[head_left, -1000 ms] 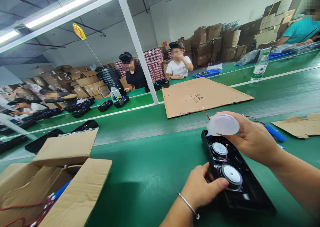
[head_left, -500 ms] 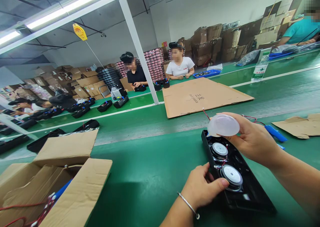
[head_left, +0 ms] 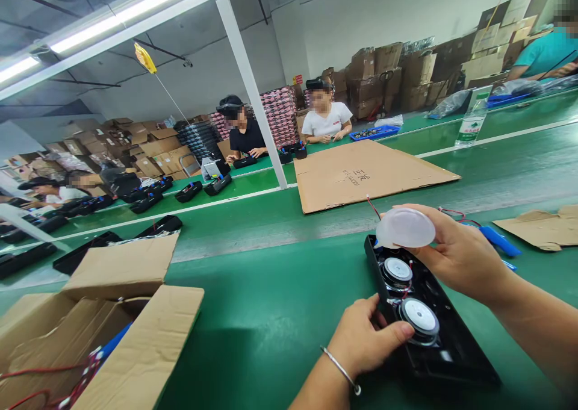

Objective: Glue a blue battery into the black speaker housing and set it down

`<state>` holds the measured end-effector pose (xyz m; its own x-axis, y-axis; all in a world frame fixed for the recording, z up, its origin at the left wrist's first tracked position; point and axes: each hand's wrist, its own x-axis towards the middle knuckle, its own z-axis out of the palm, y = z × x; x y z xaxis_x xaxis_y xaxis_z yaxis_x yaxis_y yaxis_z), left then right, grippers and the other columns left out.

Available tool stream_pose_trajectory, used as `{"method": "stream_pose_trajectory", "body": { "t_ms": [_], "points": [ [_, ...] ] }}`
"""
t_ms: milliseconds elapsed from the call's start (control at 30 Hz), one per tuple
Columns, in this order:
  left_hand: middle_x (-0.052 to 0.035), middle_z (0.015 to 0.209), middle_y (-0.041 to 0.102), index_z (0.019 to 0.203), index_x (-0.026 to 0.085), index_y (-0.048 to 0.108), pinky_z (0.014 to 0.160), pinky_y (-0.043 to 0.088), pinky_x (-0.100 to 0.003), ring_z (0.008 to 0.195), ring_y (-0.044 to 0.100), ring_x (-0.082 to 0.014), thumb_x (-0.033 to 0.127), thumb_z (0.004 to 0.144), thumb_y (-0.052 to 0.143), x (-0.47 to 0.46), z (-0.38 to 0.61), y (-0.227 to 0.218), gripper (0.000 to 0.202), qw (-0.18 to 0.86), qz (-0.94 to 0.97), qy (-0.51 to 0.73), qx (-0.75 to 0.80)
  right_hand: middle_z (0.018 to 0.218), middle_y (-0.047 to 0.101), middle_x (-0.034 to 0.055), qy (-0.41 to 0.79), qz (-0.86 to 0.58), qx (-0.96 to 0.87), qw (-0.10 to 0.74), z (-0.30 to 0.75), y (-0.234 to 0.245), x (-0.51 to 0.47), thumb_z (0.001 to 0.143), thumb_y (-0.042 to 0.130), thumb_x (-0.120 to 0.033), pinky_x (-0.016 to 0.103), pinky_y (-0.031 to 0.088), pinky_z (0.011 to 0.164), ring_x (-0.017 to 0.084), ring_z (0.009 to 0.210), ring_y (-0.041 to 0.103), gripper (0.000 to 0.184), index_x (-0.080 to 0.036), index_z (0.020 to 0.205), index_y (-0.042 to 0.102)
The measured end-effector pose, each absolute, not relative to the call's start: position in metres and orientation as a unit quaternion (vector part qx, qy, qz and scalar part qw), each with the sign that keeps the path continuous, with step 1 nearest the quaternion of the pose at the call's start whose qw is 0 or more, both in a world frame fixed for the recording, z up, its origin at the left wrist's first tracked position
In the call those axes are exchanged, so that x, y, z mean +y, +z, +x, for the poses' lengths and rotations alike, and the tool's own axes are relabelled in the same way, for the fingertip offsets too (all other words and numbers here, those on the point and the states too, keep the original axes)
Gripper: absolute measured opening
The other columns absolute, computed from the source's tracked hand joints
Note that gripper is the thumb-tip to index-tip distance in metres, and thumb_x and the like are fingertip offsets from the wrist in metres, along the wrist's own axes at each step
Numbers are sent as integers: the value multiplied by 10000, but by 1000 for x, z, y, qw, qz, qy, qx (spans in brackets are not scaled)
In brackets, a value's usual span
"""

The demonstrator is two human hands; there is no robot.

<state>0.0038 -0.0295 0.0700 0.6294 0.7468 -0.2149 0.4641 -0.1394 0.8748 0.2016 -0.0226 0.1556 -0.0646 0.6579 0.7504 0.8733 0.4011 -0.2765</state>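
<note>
An open cardboard box [head_left: 112, 313] sits at the near left of the green counter [head_left: 271, 289], with red wires and a blue part showing inside. Across the counter, 2 people sit behind black housings [head_left: 203, 187], and a flat cardboard sheet [head_left: 365, 175] lies farther right. The left hand [head_left: 365, 338] has its grip closed on the near left edge of the black speaker housing [head_left: 451, 344], thumb beside the nearer of 2 round speakers [head_left: 419, 318]. The right hand [head_left: 456, 253] pinches a translucent white dome [head_left: 405, 228] just above the housing's far end. A blue tool [head_left: 499, 240] lies behind that hand, and a water bottle [head_left: 472, 118] stands far right.
</note>
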Motion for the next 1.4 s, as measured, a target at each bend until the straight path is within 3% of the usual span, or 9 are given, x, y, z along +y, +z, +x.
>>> {"method": "stream_pose_trajectory", "body": {
  "t_ms": [333, 900, 1400],
  "points": [
    [-41, 923, 635, 1044, 157, 584, 716, 429, -270, 764, 528, -161, 533, 750, 556, -29, 3, 67, 478, 505, 749, 124, 410, 981, 617, -18, -101, -522, -724, 440, 200, 156, -27, 867, 495, -331, 109, 483, 519, 76, 711, 601, 333, -215, 1178, 485],
    [-16, 830, 651, 928, 169, 634, 682, 416, -249, 731, 525, -153, 400, 749, 523, -26, 6, 58, 312, 483, 751, 109, 437, 1024, 611, -21, -72, -540, -707, 451, 204, 149, -27, 850, 525, -353, 103, 474, 512, 85, 788, 602, 356, -233, 1183, 490],
    [-9, 743, 625, 925, 156, 646, 599, 380, -220, 667, 494, -129, 437, 753, 518, -23, 4, 59, 354, 480, 745, 88, 455, 1007, 614, -37, -63, -564, -687, 455, 209, 147, -26, 847, 513, -401, 121, 484, 527, 86, 803, 601, 348, -243, 1158, 506]
  ]
}}
